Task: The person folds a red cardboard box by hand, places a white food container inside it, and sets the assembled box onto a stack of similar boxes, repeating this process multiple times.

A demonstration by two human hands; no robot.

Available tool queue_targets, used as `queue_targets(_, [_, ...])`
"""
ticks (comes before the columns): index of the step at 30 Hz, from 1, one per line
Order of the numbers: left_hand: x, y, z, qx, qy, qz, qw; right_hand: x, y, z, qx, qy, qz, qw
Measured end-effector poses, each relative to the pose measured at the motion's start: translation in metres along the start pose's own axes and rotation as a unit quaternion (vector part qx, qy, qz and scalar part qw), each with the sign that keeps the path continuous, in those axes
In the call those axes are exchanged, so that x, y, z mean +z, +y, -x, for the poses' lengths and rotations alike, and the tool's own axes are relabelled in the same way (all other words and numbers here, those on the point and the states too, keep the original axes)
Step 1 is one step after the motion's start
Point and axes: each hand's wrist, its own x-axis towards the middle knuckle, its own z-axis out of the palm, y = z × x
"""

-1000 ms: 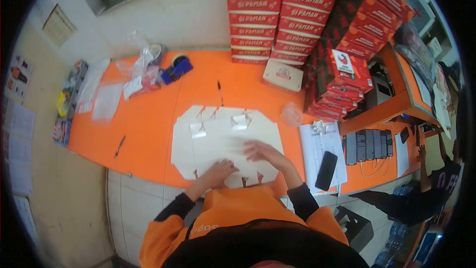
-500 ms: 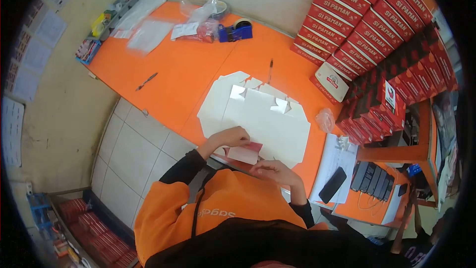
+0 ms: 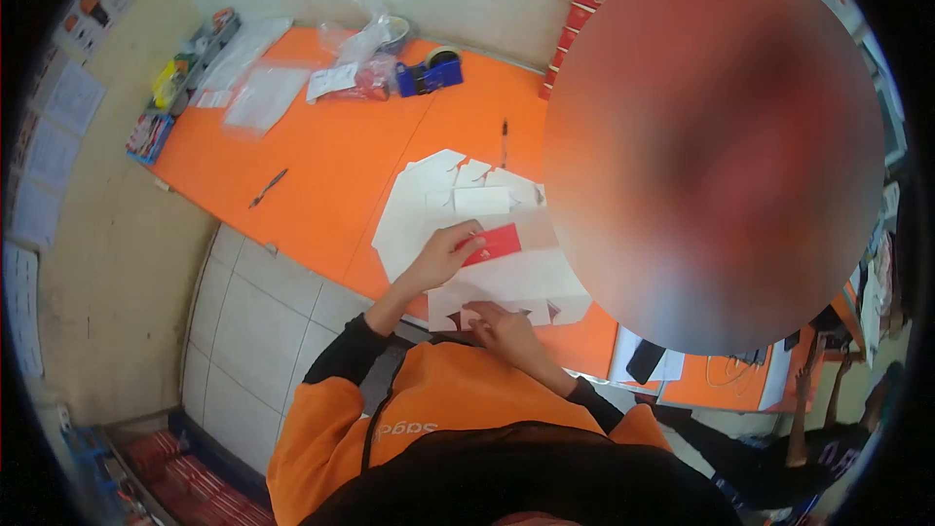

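At table [image 3: 321, 175] edge, near the chest: 1 flat die-cut carton blank [image 3: 506, 282], white inside, red outside, atop a stack of more blanks [image 3: 429, 205], count unclear. Left hand [image 3: 443, 255], fingers clamped on a folded red flap [image 3: 492, 244]; right hand [image 3: 497, 323], fingers spread, pressed flat on the near edge. Likely light, thin, stiff only along creases, easily bent; best held by flap edges. Also 1 tape dispenser [image 3: 429, 73], 1 pen [image 3: 504, 130].

Orange jacket, black cuffs, grey lettering
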Motion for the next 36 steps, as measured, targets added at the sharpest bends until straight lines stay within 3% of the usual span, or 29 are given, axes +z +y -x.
queue_targets(1, [-0.003,0.018,0.002,0.003,0.000,-0.043,0.999,-0.001,0.003,0.003,0.051,-0.053,-0.040,0.996])
queue_targets(2, [-0.007,0.039,0.005,0.008,-0.001,-0.085,0.996,-0.017,-0.011,0.000,0.039,0.007,-0.021,0.999])
queue_targets(5, [-0.007,0.078,0.015,0.033,-0.025,-0.147,0.988,-0.040,-0.023,-0.016,-0.017,0.341,-0.116,0.933])
queue_targets(6, [-0.005,0.087,0.019,0.047,-0.042,-0.156,0.986,-0.053,-0.023,-0.023,-0.018,0.367,-0.141,0.919])
queue_targets(8, [-0.002,0.105,0.028,0.008,-0.106,-0.216,0.970,-0.076,-0.018,-0.030,0.037,0.324,-0.171,0.930])
queue_targets(9, [0.003,0.109,0.033,0.044,-0.106,-0.233,0.966,-0.086,-0.015,-0.028,0.066,0.313,-0.184,0.929])
queue_targets(12, [0.006,0.115,0.040,0.015,-0.152,-0.232,0.961,-0.105,-0.017,-0.019,0.044,0.269,-0.206,0.940])
queue_targets(13, [0.004,0.097,0.038,0.062,-0.170,-0.187,0.966,-0.109,-0.012,-0.014,0.033,0.248,-0.210,0.945])
queue_targets(14, [0.011,0.096,0.042,-0.101,-0.131,-0.029,0.986,-0.111,-0.008,-0.010,0.030,0.288,-0.216,0.932])
queue_targets(16, [0.035,0.083,0.042,-0.160,-0.055,0.222,0.960,-0.119,-0.006,0.002,-0.018,0.294,-0.203,0.934])
queue_targets(18, [0.030,0.042,0.040,-0.195,-0.153,0.176,0.953,-0.135,-0.028,0.015,-0.105,0.218,-0.167,0.956])
queue_targets(21, [0.042,0.056,0.036,-0.205,-0.213,0.140,0.945,-0.138,-0.049,0.032,0.105,0.188,-0.058,0.975])
queue_targets(22, [0.044,0.068,0.036,-0.209,-0.219,0.133,0.944,-0.137,-0.037,0.032,0.119,0.228,0.013,0.966])
queue_targets(25, [0.037,0.070,0.035,-0.233,-0.257,0.138,0.928,-0.138,-0.032,0.043,0.005,0.164,-0.041,0.986])
queue_targets(29, [0.048,0.064,0.040,-0.187,-0.157,0.153,0.958,-0.144,-0.024,0.044,0.019,0.140,-0.060,0.988])
queue_targets(32, [0.050,0.061,0.038,-0.119,-0.131,0.178,0.968,-0.138,-0.029,0.038,-0.036,0.181,-0.102,0.977])
queue_targets(34, [0.047,0.075,0.036,-0.078,-0.135,0.115,0.981,-0.155,-0.037,0.039,0.041,0.070,-0.180,0.980])
queue_targets(35, [0.039,0.082,0.029,-0.145,-0.118,0.124,0.974,-0.162,-0.038,0.039,0.080,0.013,-0.216,0.973])
queue_targets(36, [0.026,0.090,0.019,-0.210,-0.101,0.134,0.963,-0.160,-0.028,0.037,0.061,0.063,-0.169,0.982])
